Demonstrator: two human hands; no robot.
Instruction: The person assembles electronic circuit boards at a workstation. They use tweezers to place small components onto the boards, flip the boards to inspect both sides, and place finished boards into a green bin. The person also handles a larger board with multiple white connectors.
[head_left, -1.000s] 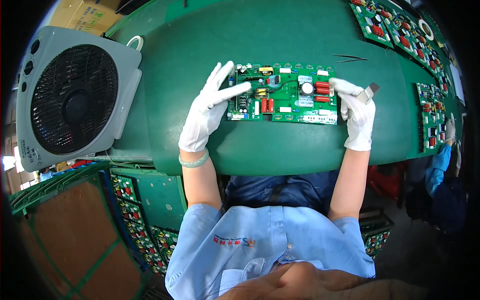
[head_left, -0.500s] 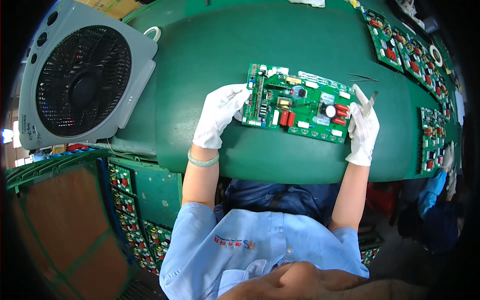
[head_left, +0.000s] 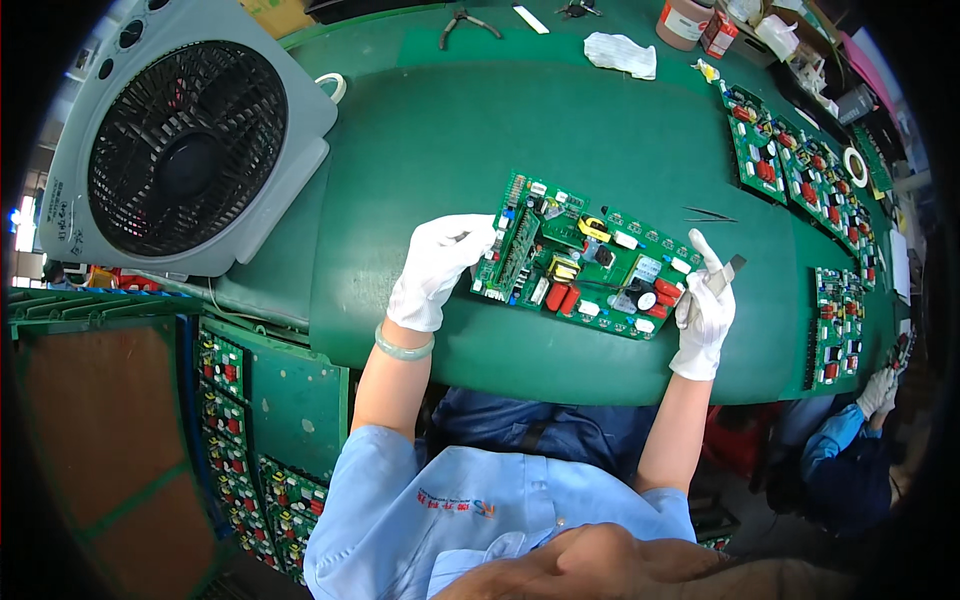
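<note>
A green circuit board [head_left: 590, 262] with red, yellow and black parts lies tilted on the green bench mat [head_left: 480, 130]. My left hand [head_left: 438, 268], in a white glove, grips the board's left edge. My right hand [head_left: 704, 308], also gloved, holds the board's right edge and has a small dark flat tool [head_left: 728, 273] pinched between its fingers. A green bangle [head_left: 402, 346] sits on my left wrist. Black tweezers [head_left: 708, 214] lie on the mat just beyond the board's right end.
A grey box fan [head_left: 180, 150] stands at the left. More green circuit boards [head_left: 800, 165] line the right side and a rack [head_left: 250, 440] at lower left. Pliers [head_left: 465, 22], a white cloth [head_left: 620, 52] and a tape roll [head_left: 682, 22] lie at the far edge. Another person's gloved hand [head_left: 876, 392] shows at right.
The board has turned clockwise, so its right end now lies lower. My left hand went from flat fingers on the board to gripping its left edge. The view shifted toward the bench.
</note>
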